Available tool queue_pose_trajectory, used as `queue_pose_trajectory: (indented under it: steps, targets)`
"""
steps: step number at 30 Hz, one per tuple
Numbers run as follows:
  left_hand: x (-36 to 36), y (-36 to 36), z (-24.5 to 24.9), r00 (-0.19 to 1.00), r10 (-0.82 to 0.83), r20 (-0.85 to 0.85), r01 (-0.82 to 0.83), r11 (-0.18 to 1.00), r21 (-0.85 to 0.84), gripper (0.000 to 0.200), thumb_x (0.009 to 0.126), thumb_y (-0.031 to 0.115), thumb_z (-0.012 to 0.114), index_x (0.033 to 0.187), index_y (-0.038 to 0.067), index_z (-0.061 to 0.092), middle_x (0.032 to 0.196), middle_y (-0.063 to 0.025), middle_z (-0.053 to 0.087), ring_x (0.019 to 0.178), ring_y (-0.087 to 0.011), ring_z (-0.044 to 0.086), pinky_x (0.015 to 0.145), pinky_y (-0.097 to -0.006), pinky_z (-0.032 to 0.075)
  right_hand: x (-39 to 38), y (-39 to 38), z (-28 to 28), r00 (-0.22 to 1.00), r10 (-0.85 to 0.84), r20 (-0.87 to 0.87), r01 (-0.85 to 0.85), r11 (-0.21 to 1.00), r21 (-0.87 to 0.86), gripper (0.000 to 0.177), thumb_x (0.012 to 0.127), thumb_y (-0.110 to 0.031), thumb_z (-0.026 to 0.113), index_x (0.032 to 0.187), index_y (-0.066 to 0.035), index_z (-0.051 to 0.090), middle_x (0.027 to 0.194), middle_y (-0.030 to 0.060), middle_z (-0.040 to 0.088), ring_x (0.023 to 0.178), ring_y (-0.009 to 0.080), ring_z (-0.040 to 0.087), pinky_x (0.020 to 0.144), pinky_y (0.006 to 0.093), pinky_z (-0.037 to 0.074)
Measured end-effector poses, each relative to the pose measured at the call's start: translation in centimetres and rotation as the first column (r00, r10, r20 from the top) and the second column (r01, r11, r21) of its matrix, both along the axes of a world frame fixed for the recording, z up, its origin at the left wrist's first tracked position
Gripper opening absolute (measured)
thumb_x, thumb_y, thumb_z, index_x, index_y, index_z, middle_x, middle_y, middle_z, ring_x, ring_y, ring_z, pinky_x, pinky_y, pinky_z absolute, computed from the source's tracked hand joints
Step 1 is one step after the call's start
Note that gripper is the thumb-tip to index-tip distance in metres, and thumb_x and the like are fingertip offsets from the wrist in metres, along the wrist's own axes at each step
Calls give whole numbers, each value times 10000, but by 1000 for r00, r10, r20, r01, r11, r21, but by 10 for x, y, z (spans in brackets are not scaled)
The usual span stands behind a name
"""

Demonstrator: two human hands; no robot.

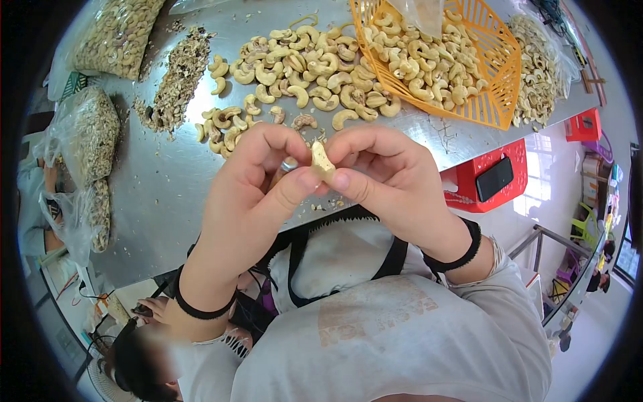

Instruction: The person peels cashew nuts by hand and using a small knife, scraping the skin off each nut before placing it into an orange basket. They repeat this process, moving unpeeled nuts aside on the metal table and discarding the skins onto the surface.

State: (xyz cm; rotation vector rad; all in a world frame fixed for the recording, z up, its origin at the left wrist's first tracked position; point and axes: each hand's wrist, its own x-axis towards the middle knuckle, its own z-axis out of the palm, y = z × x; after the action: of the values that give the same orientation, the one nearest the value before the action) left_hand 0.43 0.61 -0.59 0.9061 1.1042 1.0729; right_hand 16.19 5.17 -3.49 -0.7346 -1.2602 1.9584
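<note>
Between the thumbs and fingertips of both hands, close to my body, is a pale cashew nut (321, 159). My left hand (258, 177) pinches its left side, and a small tool with a round metallic end (289, 163) shows among the curled fingers; the rest of it is hidden. From the other side, my right hand (388, 171) grips the same nut with thumb and forefinger. Just beyond the fingers lie a small group of cashews (224, 127) and a larger pile of cashews (295, 63) on the metal table (161, 214).
An orange basket (506, 100) with cashews stands at the back right, beside a heap of pale pieces (536, 67). Skin scraps (181, 77) and bags of nuts (117, 37) are on the left. A phone (494, 179) rests on a red stool (462, 184). Another person (144, 355) sits lower left.
</note>
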Motion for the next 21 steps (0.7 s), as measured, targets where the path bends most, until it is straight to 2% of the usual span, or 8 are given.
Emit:
queue_pose_trajectory:
  steps: [1, 3, 7, 9, 13, 15, 19, 21]
  targets:
    - [2, -1, -2, 1000, 1, 0, -1, 1000, -1, 170, 806, 58, 496, 953, 20, 421, 853, -32, 485, 759, -77, 489, 660, -183, 406, 0, 0, 0, 1000, 1, 0, -1, 1000, -1, 198, 738, -84, 602, 899, 3, 526, 819, 18, 544, 695, 58, 476, 619, 193, 399]
    - [8, -4, -6, 986, 84, -147, -59, 984, 166, 197, 835, 152, 444, 985, 28, 412, 752, -15, 489, 525, -31, 369, 452, -146, 291, 0, 1, 1, 1000, -16, -14, 16, 1000, -3, 179, 750, -82, 588, 893, 4, 524, 823, 21, 547, 727, 62, 489, 636, 202, 405]
    - [3, -7, 0, 953, 89, -290, -20, 972, 233, 244, 845, 130, 405, 1060, 13, 391, 782, -37, 521, 577, -37, 390, 505, -149, 307, 3, 2, 3, 1000, -17, 6, 16, 999, 33, 164, 758, -78, 577, 886, 8, 520, 828, 25, 549, 746, 69, 500, 657, 211, 412]
    - [-4, -7, 6, 894, -4, -447, 134, 957, 259, 292, 820, 6, 422, 1111, -15, 400, 905, -101, 529, 809, -145, 536, 703, -240, 425, 3, 2, 2, 1000, -18, 18, 16, 996, 87, 152, 758, -78, 575, 876, 3, 523, 834, 31, 552, 757, 79, 510, 671, 217, 415]
    - [-5, -5, 8, 870, -27, -492, 185, 943, 275, 334, 808, 3, 441, 1140, -12, 410, 935, -109, 548, 796, -151, 560, 691, -249, 439, 5, 2, 4, 997, -14, 81, 0, 987, 159, 144, 757, -78, 575, 870, -1, 530, 825, 33, 550, 739, 87, 513, 667, 218, 416]
    - [-4, -5, 6, 841, 6, -541, 191, 932, 308, 348, 796, 5, 460, 1142, -7, 422, 952, -125, 558, 767, -152, 579, 668, -246, 446, 6, 3, 2, 994, -46, 101, 18, 966, 259, 140, 750, -67, 580, 867, -4, 536, 821, 37, 545, 725, 90, 509, 661, 216, 416]
    - [-6, -5, 9, 822, -16, -569, 223, 929, 295, 361, 781, 5, 476, 1140, 7, 435, 906, -127, 576, 763, -165, 588, 656, -241, 444, 4, 1, 2, 998, -55, 31, 48, 977, 207, 147, 745, -51, 584, 873, 2, 535, 828, 36, 538, 722, 85, 499, 660, 212, 412]
    - [-6, -5, 7, 800, 23, -600, 220, 919, 328, 360, 772, 9, 488, 1130, 30, 460, 850, -121, 587, 736, -172, 587, 641, -242, 441, 4, 2, 4, 1000, -16, -2, 16, 993, 119, 156, 742, -37, 585, 881, 9, 530, 842, 33, 532, 738, 80, 489, 668, 209, 407]
